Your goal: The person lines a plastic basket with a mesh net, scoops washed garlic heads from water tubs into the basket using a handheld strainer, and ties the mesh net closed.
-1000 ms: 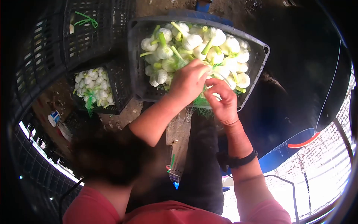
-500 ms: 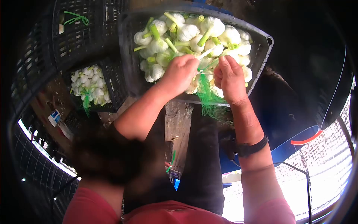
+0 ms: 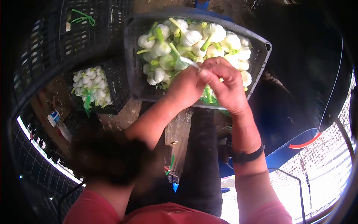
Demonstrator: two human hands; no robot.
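Observation:
My left hand (image 3: 185, 86) and my right hand (image 3: 225, 82) meet over the near side of a dark crate (image 3: 257, 72) full of white garlic bulbs (image 3: 191, 38) with green stems. The fingers of both hands are closed around a thin whitish tie (image 3: 193, 64), whose end sticks up between them. Green netting (image 3: 209, 98) shows beneath the hands at the crate's near edge. What lies inside the left fist is hidden. The right thumb and forefinger are pinched together against the left hand.
A smaller lot of garlic (image 3: 93, 84) with green netting sits in a dark crate at the left. Stacked dark crates (image 3: 87, 41) with a green tie (image 3: 84, 17) stand at the upper left. A dark and blue surface (image 3: 294, 97) lies at the right, with a red curved strip (image 3: 305, 142).
My hands were apart half a second ago with the tie stretched between them. They have come together again, covering much of the green netting.

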